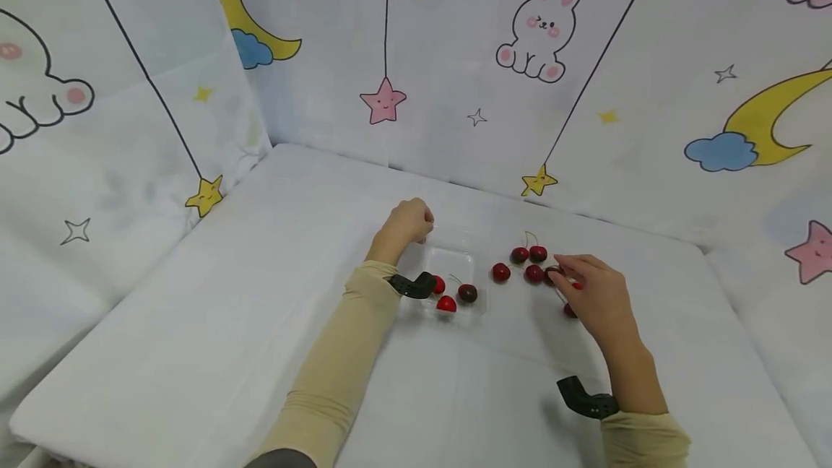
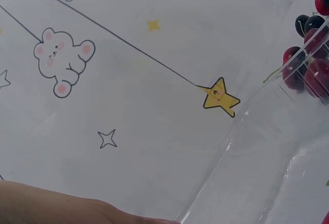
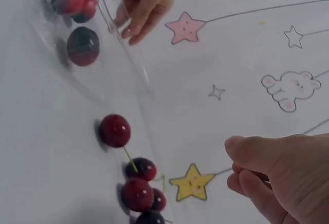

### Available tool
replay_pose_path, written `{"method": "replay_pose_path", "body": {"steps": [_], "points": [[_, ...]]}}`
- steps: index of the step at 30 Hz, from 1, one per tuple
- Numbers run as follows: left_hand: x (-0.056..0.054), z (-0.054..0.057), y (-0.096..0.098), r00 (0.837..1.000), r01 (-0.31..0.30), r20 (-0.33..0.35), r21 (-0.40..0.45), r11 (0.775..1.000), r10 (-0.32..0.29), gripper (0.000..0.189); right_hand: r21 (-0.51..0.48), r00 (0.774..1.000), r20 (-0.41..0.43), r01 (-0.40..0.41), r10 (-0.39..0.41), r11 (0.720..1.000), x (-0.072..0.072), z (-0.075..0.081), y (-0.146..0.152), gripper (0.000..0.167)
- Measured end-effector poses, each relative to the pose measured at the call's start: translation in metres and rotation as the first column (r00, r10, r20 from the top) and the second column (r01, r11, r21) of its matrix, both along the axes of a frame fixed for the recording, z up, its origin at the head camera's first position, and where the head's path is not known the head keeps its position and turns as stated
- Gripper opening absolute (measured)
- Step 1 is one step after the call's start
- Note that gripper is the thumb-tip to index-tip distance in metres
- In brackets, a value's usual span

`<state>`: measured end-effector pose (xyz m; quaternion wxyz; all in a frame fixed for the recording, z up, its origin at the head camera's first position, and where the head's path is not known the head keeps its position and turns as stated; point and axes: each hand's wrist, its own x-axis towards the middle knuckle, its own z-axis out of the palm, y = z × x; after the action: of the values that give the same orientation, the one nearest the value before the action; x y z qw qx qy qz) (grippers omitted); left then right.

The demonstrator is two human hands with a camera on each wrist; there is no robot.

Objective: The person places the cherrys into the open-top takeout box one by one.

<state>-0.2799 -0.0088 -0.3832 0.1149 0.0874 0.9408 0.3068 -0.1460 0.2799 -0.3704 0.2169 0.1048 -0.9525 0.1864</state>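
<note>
My left hand [image 1: 412, 221] is at the far left corner of a clear plastic box [image 1: 451, 263], its fingertips pinching the rim. Inside the box lie a few cherries, among them a bright red cherry [image 1: 446, 304] and a darker, stemmed cherry [image 1: 467, 293]. To the right, my right hand [image 1: 599, 298] hovers over loose cherries, thumb and fingers loosely bent. In the right wrist view, no cherry shows between the fingers of this right hand [image 3: 280, 175]. A dark cherry [image 1: 551, 276] lies by its fingertips in the head view, partly covered.
Several more cherries lie right of the box, including a single cherry [image 1: 500, 272] and a stemmed pair [image 1: 537, 253]. A white cover [image 1: 214, 323] spreads over the table. Behind it hangs a printed cloth [image 1: 312, 92] with stars, moons and bunnies.
</note>
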Motion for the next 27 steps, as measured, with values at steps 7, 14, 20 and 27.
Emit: {"method": "replay_pose_path", "body": {"steps": [7, 14, 20, 27], "points": [[0.001, 0.000, 0.001, 1.000, -0.008, 0.012, 0.006, 1.000, 0.008, 0.026, 0.092, 0.974, 0.215, 0.051, -0.070, 0.994, -0.001, 0.002, 0.040, 0.032], [0.003, 0.000, 0.000, 1.000, 0.012, -0.003, 0.004, 1.000, -0.012, 0.027, 0.102, 0.861, 0.497, 0.059, -0.103, 0.993, -0.003, -0.008, 0.059, 0.041], [0.001, 0.000, -0.001, 1.000, 0.024, 0.005, 0.001, 1.000, -0.024, 0.027, 0.127, 0.828, 0.550, 0.048, -0.110, 0.991, -0.005, -0.014, 0.059, 0.049], [0.001, 0.002, 0.001, 1.000, 0.022, 0.011, 0.006, 1.000, -0.022, 0.027, 0.166, 0.815, 0.567, 0.030, -0.120, 0.986, -0.005, -0.015, 0.060, 0.047]]}}
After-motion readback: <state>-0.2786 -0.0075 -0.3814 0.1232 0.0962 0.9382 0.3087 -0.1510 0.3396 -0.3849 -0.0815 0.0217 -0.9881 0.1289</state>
